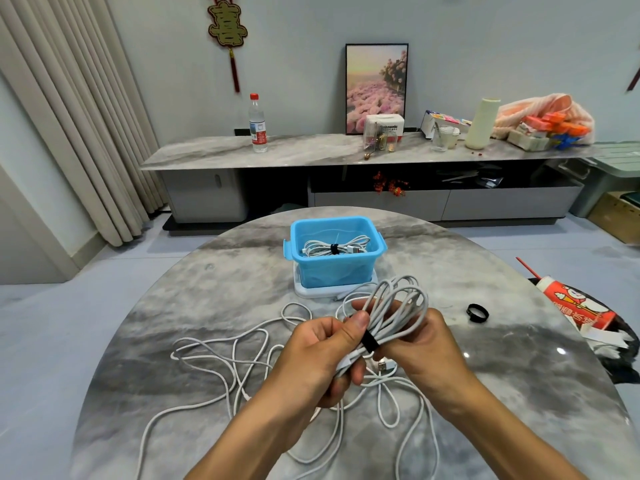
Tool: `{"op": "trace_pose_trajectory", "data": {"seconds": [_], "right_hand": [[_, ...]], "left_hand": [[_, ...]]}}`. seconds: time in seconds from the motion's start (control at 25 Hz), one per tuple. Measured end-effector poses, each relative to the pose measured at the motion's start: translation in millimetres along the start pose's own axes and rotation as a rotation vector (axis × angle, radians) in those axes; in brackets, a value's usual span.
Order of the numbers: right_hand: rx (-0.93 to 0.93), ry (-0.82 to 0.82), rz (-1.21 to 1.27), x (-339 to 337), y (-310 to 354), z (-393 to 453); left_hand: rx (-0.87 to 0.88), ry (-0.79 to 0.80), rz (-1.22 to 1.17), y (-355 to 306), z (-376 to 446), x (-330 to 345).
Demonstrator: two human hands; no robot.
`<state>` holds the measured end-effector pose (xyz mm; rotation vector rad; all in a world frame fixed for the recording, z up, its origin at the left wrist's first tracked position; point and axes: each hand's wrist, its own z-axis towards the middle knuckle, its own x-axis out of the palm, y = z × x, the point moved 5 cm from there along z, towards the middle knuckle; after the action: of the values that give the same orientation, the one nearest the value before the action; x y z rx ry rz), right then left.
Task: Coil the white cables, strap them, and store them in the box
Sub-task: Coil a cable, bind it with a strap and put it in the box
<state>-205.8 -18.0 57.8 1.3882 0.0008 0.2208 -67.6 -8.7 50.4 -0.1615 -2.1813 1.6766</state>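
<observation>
While both hands hold it above the table, the coiled white cable (391, 317) sits between them, its long axis running from low near the left palm up and away toward the right, loops fanning out at the far end. A black strap (369, 342) wraps the bundle at its waist, just beside the left thumb. The left hand (325, 355) has its fingers curled round the lower end of the coil, thumb pressed on top. The right hand (420, 344) grips the bundle from the other side, fingers curled behind it; whether the strap is fully fastened cannot be told.

The blue box (334, 268) lies straight ahead of the hands, beyond the coil's loops, resting on a white lid (311, 292). One strapped cable bundle (334, 247) already lies inside. Judgement: the next move is a forward carry, and the right hand is slightly nearer the box.

Loose white cables (242, 362) sprawl on the marble table (207, 299) below and to the left of the hands, some passing under the wrists. A spare black strap ring (477, 312) lies to the right of the right hand, well apart.

Hidden: the right fingertips, the coil's plug ends apart from one connector (382, 367) below the bundle, and the cable runs under the forearms.
</observation>
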Motion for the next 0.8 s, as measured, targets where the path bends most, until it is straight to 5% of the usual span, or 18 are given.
{"op": "trace_pose_trajectory", "data": {"seconds": [0.6, 0.8], "right_hand": [[-0.033, 0.007, -0.058, 1.7, -8.5, 4.7], [0.013, 0.013, -0.107, -4.7, -13.0, 7.6]], "left_hand": [[0.248, -0.155, 0.16, -22.4, -7.1, 3.0], [0.262, -0.09, 0.108, -23.2, -12.4, 6.7]]}}
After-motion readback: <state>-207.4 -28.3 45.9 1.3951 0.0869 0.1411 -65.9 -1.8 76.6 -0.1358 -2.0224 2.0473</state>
